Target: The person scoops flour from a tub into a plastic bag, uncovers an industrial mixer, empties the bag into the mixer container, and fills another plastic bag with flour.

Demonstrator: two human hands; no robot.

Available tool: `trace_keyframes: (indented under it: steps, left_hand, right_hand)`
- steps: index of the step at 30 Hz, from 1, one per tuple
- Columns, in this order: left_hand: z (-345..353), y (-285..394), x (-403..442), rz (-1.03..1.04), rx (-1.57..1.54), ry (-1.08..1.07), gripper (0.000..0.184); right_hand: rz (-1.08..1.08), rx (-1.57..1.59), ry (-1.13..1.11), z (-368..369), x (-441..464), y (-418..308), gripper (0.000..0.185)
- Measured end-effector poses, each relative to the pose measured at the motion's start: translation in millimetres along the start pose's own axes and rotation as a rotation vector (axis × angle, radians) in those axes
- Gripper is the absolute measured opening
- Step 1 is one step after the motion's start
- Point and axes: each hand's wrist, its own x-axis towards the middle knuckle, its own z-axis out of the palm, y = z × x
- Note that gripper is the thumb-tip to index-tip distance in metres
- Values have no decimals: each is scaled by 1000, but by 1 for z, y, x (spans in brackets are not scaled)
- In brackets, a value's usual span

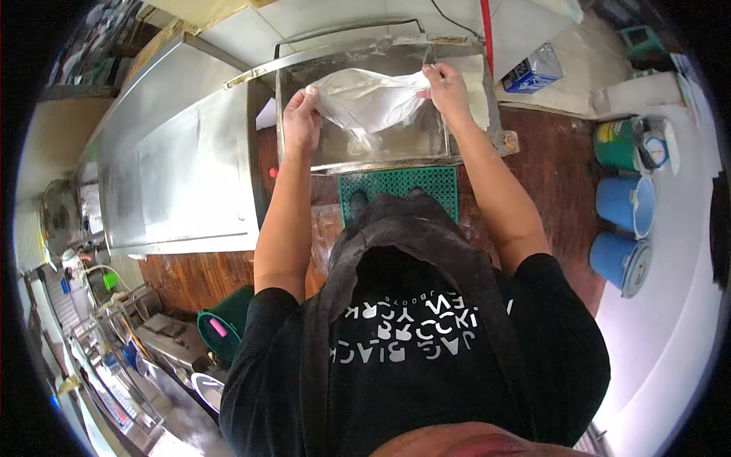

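Observation:
A thin, wet-looking white sheet [365, 99] hangs in folds between my two hands over a metal basin [388, 161]. Whether it is cloth or plastic I cannot tell. My left hand [303, 114] pinches its left end near the basin's left side. At the basin's right side, the fingers of my right hand [445, 87] are closed on the opposite end. The middle sags, with a twisted tail pointing down towards the basin floor.
A steel counter [183, 167] stands on the left. A green mat [397, 190] lies under my feet. On the right are a blue-and-silver package [533, 72], blue buckets [620, 206] and a green bucket [615, 145]. Behind to the left is a dark green bin [228, 320].

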Motion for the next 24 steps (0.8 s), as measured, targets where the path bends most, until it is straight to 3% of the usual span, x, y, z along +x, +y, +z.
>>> trace_keyframes:
  steps: [2, 5, 8, 13, 17, 20, 24]
  left_hand:
    - [-6, 4, 15, 1, 16, -23, 11]
    - [-12, 3, 29, 9, 31, -33, 10]
    - [-11, 15, 33, 46, 25, -20, 9]
    - [-29, 16, 36, -75, 230, 56, 9]
    - [-28, 25, 26, 101, 149, 41, 14]
    - [-45, 19, 31, -69, 249, 110, 15]
    - [-36, 47, 22, 67, 175, 100, 16]
  right_hand:
    - [124, -76, -12, -9, -1, 10, 31]
    - [142, -188, 64, -14, 5, 37, 38]
    - [-5, -92, 197, -8, -20, 5, 20]
    - [-17, 185, 248, -6, -25, 23, 20]
    - [-95, 484, 224, 2, -18, 27, 18]
    - [467, 411, 139, 17, -39, 1, 23]
    - [-45, 177, 18, 0, -11, 46, 41]
